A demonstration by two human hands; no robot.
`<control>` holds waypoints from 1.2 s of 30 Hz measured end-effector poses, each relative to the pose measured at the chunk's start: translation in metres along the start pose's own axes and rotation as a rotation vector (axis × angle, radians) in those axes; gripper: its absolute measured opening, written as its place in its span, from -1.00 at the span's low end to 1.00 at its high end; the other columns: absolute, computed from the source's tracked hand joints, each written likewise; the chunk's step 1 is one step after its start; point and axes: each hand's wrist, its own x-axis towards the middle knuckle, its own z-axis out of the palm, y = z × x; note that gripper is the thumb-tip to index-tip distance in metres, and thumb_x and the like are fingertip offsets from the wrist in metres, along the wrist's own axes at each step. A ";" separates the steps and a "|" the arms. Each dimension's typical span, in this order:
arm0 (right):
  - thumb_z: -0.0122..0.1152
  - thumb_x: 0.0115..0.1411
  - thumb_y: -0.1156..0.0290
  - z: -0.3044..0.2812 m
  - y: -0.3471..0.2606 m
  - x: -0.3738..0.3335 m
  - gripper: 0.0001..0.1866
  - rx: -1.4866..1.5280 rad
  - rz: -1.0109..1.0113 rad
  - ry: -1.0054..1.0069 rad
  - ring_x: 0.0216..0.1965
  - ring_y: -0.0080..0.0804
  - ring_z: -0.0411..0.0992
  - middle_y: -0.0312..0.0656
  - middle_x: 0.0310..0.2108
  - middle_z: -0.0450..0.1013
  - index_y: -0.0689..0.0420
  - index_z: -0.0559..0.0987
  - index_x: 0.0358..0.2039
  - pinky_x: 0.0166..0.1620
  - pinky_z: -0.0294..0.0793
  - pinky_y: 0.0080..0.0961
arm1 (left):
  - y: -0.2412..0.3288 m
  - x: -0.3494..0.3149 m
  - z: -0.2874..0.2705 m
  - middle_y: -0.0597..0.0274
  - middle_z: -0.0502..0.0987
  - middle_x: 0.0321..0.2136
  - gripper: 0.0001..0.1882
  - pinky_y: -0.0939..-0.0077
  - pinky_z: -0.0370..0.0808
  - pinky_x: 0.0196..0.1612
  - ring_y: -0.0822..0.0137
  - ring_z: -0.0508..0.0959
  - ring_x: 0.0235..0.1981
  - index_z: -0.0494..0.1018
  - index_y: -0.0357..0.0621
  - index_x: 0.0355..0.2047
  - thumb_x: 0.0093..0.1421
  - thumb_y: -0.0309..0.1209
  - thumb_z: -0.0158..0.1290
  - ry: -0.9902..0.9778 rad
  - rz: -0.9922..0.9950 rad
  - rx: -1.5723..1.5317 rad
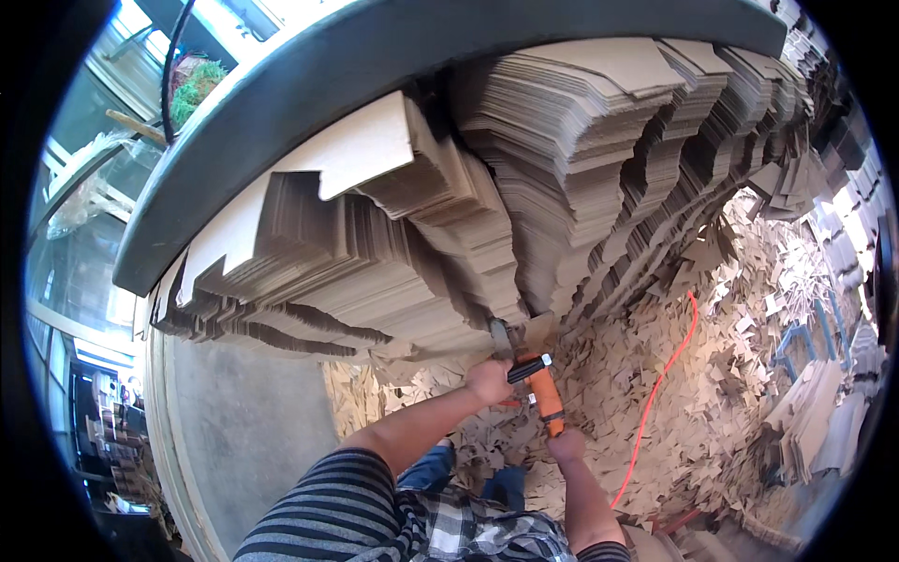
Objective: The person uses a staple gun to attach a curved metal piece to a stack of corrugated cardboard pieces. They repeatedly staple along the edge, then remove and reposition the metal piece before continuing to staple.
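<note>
An orange power tool [548, 395] with a black side handle is held out low in front of me. My left hand [489, 381] is closed round the side handle, and my right hand [565, 446] grips the tool's rear end. Its grey metal front end [501, 335] touches or nearly touches the lower edge of the stacked die-cut cardboard sheets [375, 262]; I cannot tell which. A second tall stack of brown cardboard [571, 140] rises just right of it, with a dark gap between the two. Their edges are notched and stepped.
Torn cardboard scraps [599, 440] cover the floor around my feet. A red-orange hose [655, 389] snakes over them at the right. A dark curved bar [421, 66] crosses above the stacks. Grey concrete floor [243, 421] shows at the left, blue metal frame pieces [801, 342] at far right.
</note>
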 end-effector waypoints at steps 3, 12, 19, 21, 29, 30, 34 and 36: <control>0.20 -0.13 0.19 0.015 0.018 0.013 -0.67 -0.051 -0.005 -0.011 -0.35 -0.03 0.51 0.01 -0.44 0.52 0.19 0.58 -0.42 -0.29 0.50 -0.22 | 0.002 0.007 0.003 0.00 0.52 -0.46 -0.60 0.13 0.47 -0.34 -0.01 0.54 -0.37 0.42 -0.12 -0.29 -0.18 -0.25 0.13 -0.029 -0.012 0.029; 0.19 -0.14 0.26 0.009 0.019 0.025 -0.73 -0.015 0.037 0.001 -0.33 -0.02 0.51 0.05 -0.43 0.51 0.19 0.60 -0.48 -0.25 0.50 -0.21 | 0.002 0.020 0.018 -0.03 0.51 -0.49 -0.60 0.15 0.48 -0.34 -0.02 0.54 -0.40 0.42 -0.17 -0.36 -0.18 -0.19 0.14 -0.034 -0.021 0.009; 0.18 -0.12 0.23 0.005 0.020 0.044 -0.70 0.066 -0.025 -0.054 -0.30 0.00 0.50 0.08 -0.42 0.51 0.20 0.59 -0.45 -0.24 0.49 -0.18 | -0.008 0.032 0.034 -0.02 0.52 -0.51 -0.61 0.17 0.48 -0.35 -0.01 0.55 -0.42 0.42 -0.16 -0.37 -0.17 -0.18 0.14 -0.007 -0.027 -0.011; 0.18 -0.11 0.22 0.006 0.021 0.046 -0.69 0.050 -0.008 -0.073 -0.28 0.00 0.49 0.07 -0.39 0.51 0.19 0.58 -0.40 -0.23 0.48 -0.18 | -0.012 0.036 0.043 -0.02 0.51 -0.52 -0.62 0.17 0.48 -0.36 -0.01 0.54 -0.42 0.42 -0.16 -0.37 -0.16 -0.20 0.13 -0.010 -0.021 -0.026; 0.18 -0.10 0.16 0.029 0.048 0.075 -0.62 -0.039 0.063 -0.123 -0.25 -0.06 0.50 -0.03 -0.32 0.52 0.09 0.54 -0.27 -0.22 0.49 -0.22 | -0.010 0.049 0.060 0.03 0.53 -0.46 -0.65 0.19 0.48 -0.30 0.04 0.55 -0.36 0.41 -0.10 -0.33 -0.15 -0.25 0.11 -0.086 -0.102 0.038; 0.19 -0.10 0.15 0.032 0.049 0.077 -0.61 -0.039 0.063 -0.126 -0.25 -0.07 0.50 -0.03 -0.32 0.52 0.09 0.54 -0.27 -0.22 0.49 -0.22 | -0.011 0.051 0.063 0.06 0.54 -0.43 -0.65 0.20 0.48 -0.26 0.06 0.55 -0.33 0.41 -0.07 -0.31 -0.15 -0.26 0.11 -0.112 -0.121 0.054; 0.21 -0.11 0.11 0.036 0.044 0.078 -0.59 -0.051 0.065 -0.129 -0.25 -0.10 0.50 -0.05 -0.32 0.53 0.09 0.53 -0.28 -0.21 0.49 -0.24 | -0.021 0.058 0.077 0.06 0.54 -0.41 -0.65 0.20 0.48 -0.26 0.07 0.55 -0.32 0.41 -0.08 -0.32 -0.14 -0.25 0.12 -0.085 -0.099 0.030; 0.21 -0.12 0.15 0.045 0.045 0.081 -0.62 -0.059 0.057 -0.107 -0.27 -0.09 0.50 -0.04 -0.34 0.52 0.10 0.53 -0.30 -0.23 0.49 -0.23 | -0.025 0.062 0.083 0.05 0.53 -0.42 -0.65 0.19 0.48 -0.26 0.07 0.55 -0.32 0.41 -0.08 -0.32 -0.14 -0.24 0.12 -0.085 -0.093 -0.003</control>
